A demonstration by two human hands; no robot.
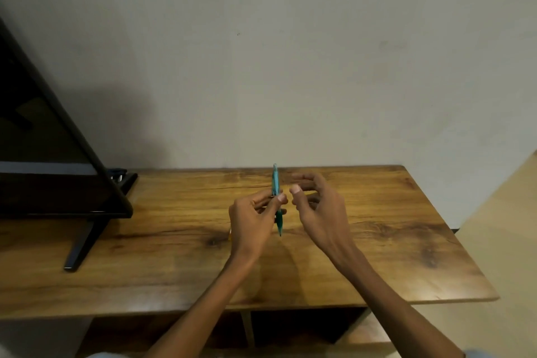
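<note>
Teal pen (276,183), long axis near-vertical with its tip downward, pinched by the left hand (252,218); right hand (316,206) loosely curled, empty, beside it above the wooden table (392,241), television (52,154) at left.

A wooden table (377,241) is standing against the far wall, its brown, dark-grained top stretching from the left edge of view to a rounded right corner. A black screen (43,154) is resting on its left part, its slim black foot (84,241) reaching toward the near edge. Open compartments are showing beneath the top.
</note>
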